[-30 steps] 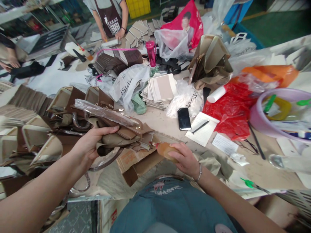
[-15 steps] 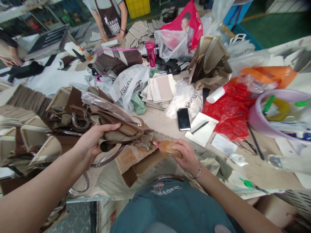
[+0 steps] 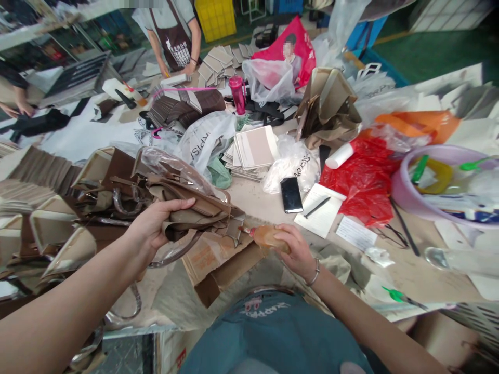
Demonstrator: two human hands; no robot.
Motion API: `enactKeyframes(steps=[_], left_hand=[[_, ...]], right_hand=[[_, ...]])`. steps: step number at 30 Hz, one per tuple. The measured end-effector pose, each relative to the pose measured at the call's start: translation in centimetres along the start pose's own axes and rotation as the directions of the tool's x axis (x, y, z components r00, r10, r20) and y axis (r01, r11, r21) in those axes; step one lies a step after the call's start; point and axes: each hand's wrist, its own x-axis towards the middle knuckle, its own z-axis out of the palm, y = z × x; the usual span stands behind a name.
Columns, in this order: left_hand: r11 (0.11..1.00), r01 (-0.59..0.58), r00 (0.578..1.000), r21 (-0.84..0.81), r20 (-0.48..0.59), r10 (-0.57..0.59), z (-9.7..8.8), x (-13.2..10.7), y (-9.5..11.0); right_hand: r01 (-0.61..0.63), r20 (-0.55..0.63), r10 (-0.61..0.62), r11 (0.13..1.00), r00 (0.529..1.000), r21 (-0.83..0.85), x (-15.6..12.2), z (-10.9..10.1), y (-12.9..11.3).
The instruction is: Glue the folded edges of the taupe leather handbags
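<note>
My left hand [image 3: 154,221] grips a brown handbag [image 3: 198,205], thumb on top and fingers underneath. Clear plastic wraps the bag's handles. In my right hand [image 3: 298,249] is a squeeze bottle [image 3: 268,239] of amber liquid, lying nearly level with its red nozzle pointing left. The nozzle tip is at the bag's right end, close to a small pale flap; whether it touches cannot be made out. Beneath the bag and bottle lies an open cardboard box [image 3: 226,270]. More brown handbags [image 3: 113,176] crowd together to the left of my hand.
Beyond the bag are a stack of beige panels [image 3: 255,148], a phone [image 3: 291,195], a notepad [image 3: 317,208] with a pen, and a red plastic bag [image 3: 360,176]. A lilac basin [image 3: 401,182] stands at right. Across the table, a person in an apron [image 3: 177,41] works; another's hands show at far left.
The view has shifted slightly. The handbag and the bottle keep nearly the same position relative to each other, and both hands hold on as before.
</note>
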Motion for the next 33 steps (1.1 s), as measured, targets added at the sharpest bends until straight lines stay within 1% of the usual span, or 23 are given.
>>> enactKeyframes(steps=[2, 3, 7, 12, 15, 17, 21, 23, 27, 30, 33], left_hand=[[1.0, 0.011, 1.0, 0.025, 0.015, -0.012, -0.1, 0.4, 0.1], [0.999, 0.017, 1.0, 0.04, 0.02, -0.018, -0.2, 0.6, 0.2], [0.997, 0.041, 0.997, 0.071, 0.055, -0.045, 0.1, 1.4, 0.8], [0.998, 0.051, 0.995, 0.026, 0.082, -0.053, 1.8, 2.4, 2.0], [0.997, 0.07, 0.993, 0.039, 0.094, -0.074, 2.7, 3.2, 2.6], [0.995, 0.089, 0.99, 0.043, 0.108, -0.093, 3.0, 3.7, 2.8], [0.992, 0.101, 0.988, 0.073, 0.113, -0.109, 2.8, 4.5, 3.0], [0.99, 0.102, 0.988, 0.094, 0.107, -0.112, 2.6, 4.7, 3.1], [0.99, 0.098, 0.985, 0.098, 0.131, -0.11, 2.6, 4.9, 3.2], [0.991, 0.098, 0.984, 0.096, 0.141, -0.111, 2.6, 5.2, 3.2], [0.989, 0.105, 0.985, 0.108, 0.126, -0.118, 2.3, 5.6, 3.1]], right_hand=[[0.001, -0.042, -0.003, 0.999, 0.999, -0.032, 0.8, -0.2, 0.5], [0.002, -0.039, -0.004, 0.999, 0.999, -0.04, 1.1, -0.2, 0.6], [0.025, 0.032, -0.024, 0.999, 0.999, -0.024, 1.2, -0.2, 0.7], [0.048, 0.009, -0.048, 0.999, 0.999, -0.005, 0.7, -0.4, 0.4], [0.051, -0.032, -0.052, 0.998, 0.998, -0.022, 1.6, -1.2, 0.3], [0.055, -0.067, -0.058, 0.998, 0.996, -0.043, 2.7, -1.8, 0.2], [0.087, -0.094, -0.093, 0.994, 0.991, -0.067, 4.6, -3.2, 0.1], [0.126, -0.106, -0.134, 0.989, 0.985, -0.077, 5.4, -3.8, 0.1], [0.196, -0.133, -0.208, 0.976, 0.969, -0.098, 6.6, -4.8, -0.4], [0.217, -0.173, -0.234, 0.97, 0.957, -0.114, 7.4, -5.5, -1.1], [0.221, -0.201, -0.246, 0.965, 0.948, -0.138, 8.0, -6.1, -1.6]])
